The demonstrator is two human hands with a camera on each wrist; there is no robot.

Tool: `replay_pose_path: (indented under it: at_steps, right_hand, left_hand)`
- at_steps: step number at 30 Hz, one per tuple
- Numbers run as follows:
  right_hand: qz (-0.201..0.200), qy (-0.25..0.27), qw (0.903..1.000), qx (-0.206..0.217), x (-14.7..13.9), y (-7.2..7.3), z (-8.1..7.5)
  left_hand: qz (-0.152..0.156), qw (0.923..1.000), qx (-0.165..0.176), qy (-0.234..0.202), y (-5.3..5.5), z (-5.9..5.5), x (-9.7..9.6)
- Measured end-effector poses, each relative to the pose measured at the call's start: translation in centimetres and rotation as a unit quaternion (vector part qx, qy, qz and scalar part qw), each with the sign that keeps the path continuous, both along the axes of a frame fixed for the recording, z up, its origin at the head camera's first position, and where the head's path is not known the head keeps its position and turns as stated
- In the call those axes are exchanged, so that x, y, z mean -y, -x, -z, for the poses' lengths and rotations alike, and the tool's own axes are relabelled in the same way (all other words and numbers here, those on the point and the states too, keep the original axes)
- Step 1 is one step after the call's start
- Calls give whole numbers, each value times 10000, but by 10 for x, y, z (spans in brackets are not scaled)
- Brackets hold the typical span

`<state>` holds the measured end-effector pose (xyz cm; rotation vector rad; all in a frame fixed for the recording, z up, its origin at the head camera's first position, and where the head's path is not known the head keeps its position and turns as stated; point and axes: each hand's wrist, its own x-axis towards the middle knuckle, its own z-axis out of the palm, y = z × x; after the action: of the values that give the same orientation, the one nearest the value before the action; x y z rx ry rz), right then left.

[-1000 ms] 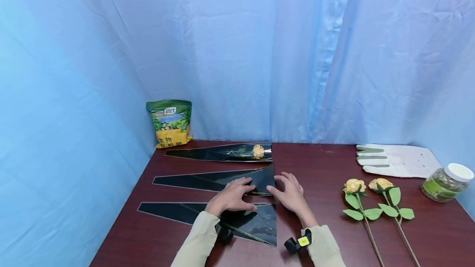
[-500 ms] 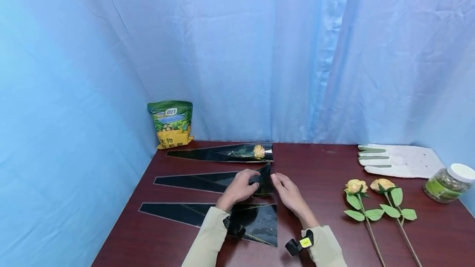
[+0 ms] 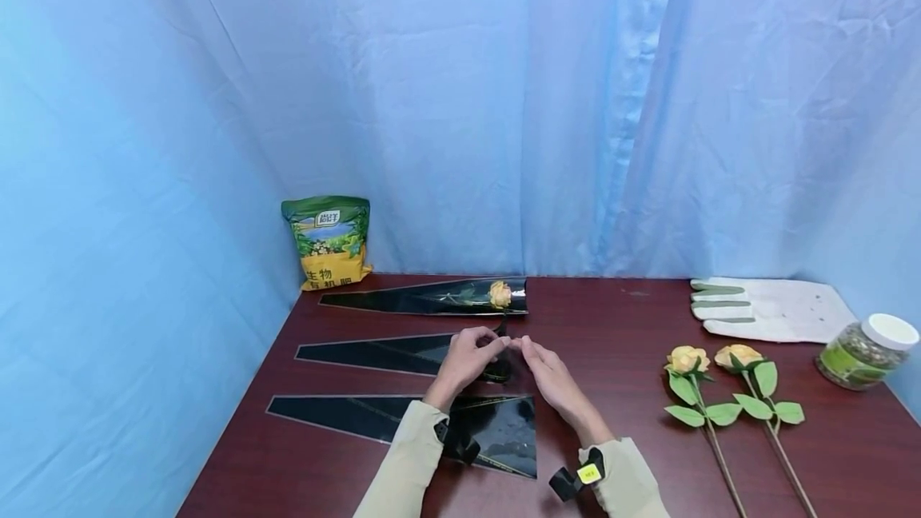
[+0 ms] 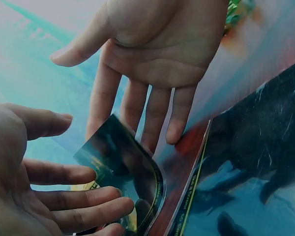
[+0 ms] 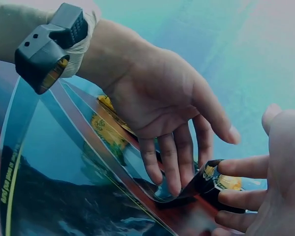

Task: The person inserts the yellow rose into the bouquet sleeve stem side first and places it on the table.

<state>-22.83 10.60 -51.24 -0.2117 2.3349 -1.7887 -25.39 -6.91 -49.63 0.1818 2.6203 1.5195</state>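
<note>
Three tapered black flower sleeves lie in a row on the left of the table. At the wide end of the middle sleeve (image 3: 388,352) both hands face each other, and that end stands bent upward between them. My left hand (image 3: 464,362) touches the raised film with its fingertips, thumb held apart, as the right wrist view shows. From the other side my right hand (image 3: 557,382) touches the raised film edge (image 4: 123,152) with fairly straight fingers. Nearer me lies the flat front sleeve (image 3: 504,426). The rear sleeve (image 3: 410,299) holds a yellow rose (image 3: 500,294).
Two yellow roses, one left (image 3: 687,360) and one right (image 3: 738,356), lie on the right of the table (image 3: 619,326). Behind them are a white glove (image 3: 784,310) and a white-lidded jar (image 3: 867,352). A fertilizer bag (image 3: 327,242) stands at the back left.
My left hand has moved away from me and to the right, while the right hand has shifted slightly left. The middle sleeve's wide end has gone from nearly flat to bent upward.
</note>
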Motion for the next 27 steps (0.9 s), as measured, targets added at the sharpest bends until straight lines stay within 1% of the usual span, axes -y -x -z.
replay_pose_path:
  at_steps: [4, 7, 13, 16, 21, 25, 27]
  right_hand:
    - [-142, 73, 9998, 81, 1, -2, 1]
    - [-215, 195, 9994, 164, 1, -3, 0]
    - [-261, 125, 9994, 196, 3, -2, 1]
    - [-266, 43, 9995, 190, 5, -2, 2]
    - [-163, 38, 9996, 213, 6, -2, 2]
    - [83, 26, 9995, 310, 7, 0, 2]
    - [190, -73, 9991, 367, 8, 2, 1]
  left_hand:
    - [-16, 10000, 33, 69, -1, 0, -1]
    - [-79, 9999, -3, 67, -1, 0, -1]
    - [-404, 9989, 21, -225, 0, 1, -1]
    - [-521, 9984, 12, -224, 1, 2, -1]
    - [-621, 9979, -94, -147, 1, 4, -1]
    - [-679, 9973, -153, -236, 0, 5, -1]
    - [-721, 9970, -187, -227, 0, 7, -1]
